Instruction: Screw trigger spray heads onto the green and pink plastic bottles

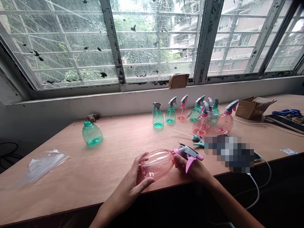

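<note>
One pink bottle (158,163), lying on its side at the near edge of the table (95,177); left hand (133,185), grip closed round its base; right hand (193,169), grip closed on the pink-and-grey trigger head (190,153) seated at its neck, whether screwed tight cannot be told. Just beyond: one teal trigger head (198,139), loose, with dip tube. Further left, well apart: one green bottle (92,134), upright, headless. At the back: about seven headed bottles (171,114), green and pink, standing together. Also: clear bag (46,163); open cardboard box (253,107).
</note>
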The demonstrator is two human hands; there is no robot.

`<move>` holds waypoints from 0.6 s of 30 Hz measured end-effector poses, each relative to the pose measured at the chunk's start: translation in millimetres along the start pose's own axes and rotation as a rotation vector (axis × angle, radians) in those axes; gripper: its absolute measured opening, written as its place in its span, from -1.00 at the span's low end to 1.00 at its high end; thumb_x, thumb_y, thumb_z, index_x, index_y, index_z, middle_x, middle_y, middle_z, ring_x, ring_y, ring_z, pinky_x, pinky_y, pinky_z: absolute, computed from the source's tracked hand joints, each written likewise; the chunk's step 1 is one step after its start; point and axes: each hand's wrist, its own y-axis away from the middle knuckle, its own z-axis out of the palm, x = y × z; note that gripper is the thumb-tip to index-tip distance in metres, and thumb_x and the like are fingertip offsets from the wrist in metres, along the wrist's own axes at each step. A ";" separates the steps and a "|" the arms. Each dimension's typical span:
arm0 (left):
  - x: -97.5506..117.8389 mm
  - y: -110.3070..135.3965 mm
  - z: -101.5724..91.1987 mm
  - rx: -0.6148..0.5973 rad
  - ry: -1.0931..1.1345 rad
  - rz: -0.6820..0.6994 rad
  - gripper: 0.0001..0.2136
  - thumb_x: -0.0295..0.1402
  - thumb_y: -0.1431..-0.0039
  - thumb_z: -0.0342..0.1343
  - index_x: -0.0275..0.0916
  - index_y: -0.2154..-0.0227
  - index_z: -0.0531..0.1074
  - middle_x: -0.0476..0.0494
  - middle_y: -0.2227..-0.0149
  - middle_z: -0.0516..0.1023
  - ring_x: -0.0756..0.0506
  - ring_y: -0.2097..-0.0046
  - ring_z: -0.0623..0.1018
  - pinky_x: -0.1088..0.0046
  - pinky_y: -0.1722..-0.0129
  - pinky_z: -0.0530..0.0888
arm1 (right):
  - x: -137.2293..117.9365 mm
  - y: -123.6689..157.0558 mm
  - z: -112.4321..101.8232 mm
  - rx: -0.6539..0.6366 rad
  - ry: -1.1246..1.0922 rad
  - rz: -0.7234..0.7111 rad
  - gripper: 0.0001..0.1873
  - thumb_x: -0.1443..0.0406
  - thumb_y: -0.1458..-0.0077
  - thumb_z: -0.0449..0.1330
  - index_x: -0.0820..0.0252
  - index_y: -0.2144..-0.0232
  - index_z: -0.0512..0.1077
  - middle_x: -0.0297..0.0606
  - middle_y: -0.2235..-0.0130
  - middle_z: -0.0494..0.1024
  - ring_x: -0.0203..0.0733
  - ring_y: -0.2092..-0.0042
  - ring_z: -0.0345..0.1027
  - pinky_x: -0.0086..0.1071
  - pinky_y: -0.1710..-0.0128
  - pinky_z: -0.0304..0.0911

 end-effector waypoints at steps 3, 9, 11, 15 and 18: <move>0.3 0.3 0.1 -0.002 -0.007 -0.002 -0.36 -0.13 -0.36 0.12 0.09 -0.38 -0.05 -0.15 -0.42 0.10 -0.34 -0.41 0.15 -0.01 -0.39 0.11 | -0.7 0.2 -0.4 0.004 0.016 -0.017 -0.50 -0.06 -0.28 0.09 0.16 0.52 0.39 -0.38 0.55 0.32 -0.27 0.49 0.18 -0.35 0.45 0.07; 0.0 0.3 -0.1 -0.014 -0.012 -0.006 -0.37 -0.12 -0.37 0.11 0.12 -0.37 -0.07 -0.13 -0.43 0.07 -0.30 -0.40 0.17 0.02 -0.38 0.15 | -3.0 -1.1 0.4 -0.004 0.017 -0.026 -0.49 -0.07 -0.27 0.10 0.17 0.52 0.39 -0.38 0.55 0.33 -0.26 0.49 0.19 -0.36 0.46 0.07; 0.7 0.2 -0.3 -0.014 -0.015 -0.009 -0.36 -0.12 -0.37 0.11 0.12 -0.37 -0.08 -0.13 -0.43 0.08 -0.30 -0.40 0.17 0.03 -0.38 0.16 | -3.9 -1.2 0.3 0.000 0.018 -0.028 -0.49 -0.08 -0.27 0.10 0.17 0.52 0.39 -0.37 0.55 0.34 -0.26 0.49 0.20 -0.36 0.45 0.08; 3.3 0.4 -0.3 -0.005 -0.026 -0.014 -0.36 -0.13 -0.37 0.11 0.10 -0.38 -0.07 -0.14 -0.42 0.11 -0.31 -0.40 0.17 0.01 -0.37 0.16 | -5.0 -0.6 -0.1 0.001 0.020 -0.024 -0.48 -0.09 -0.26 0.10 0.17 0.53 0.40 -0.37 0.55 0.34 -0.26 0.49 0.20 -0.36 0.45 0.07; 5.1 0.5 -0.4 -0.001 -0.029 -0.016 -0.36 -0.13 -0.36 0.12 0.08 -0.38 -0.05 -0.15 -0.42 0.11 -0.33 -0.40 0.17 0.00 -0.37 0.15 | -5.2 -0.8 0.1 -0.004 0.007 -0.025 -0.47 -0.09 -0.26 0.10 0.18 0.53 0.40 -0.37 0.56 0.34 -0.26 0.50 0.20 -0.36 0.46 0.06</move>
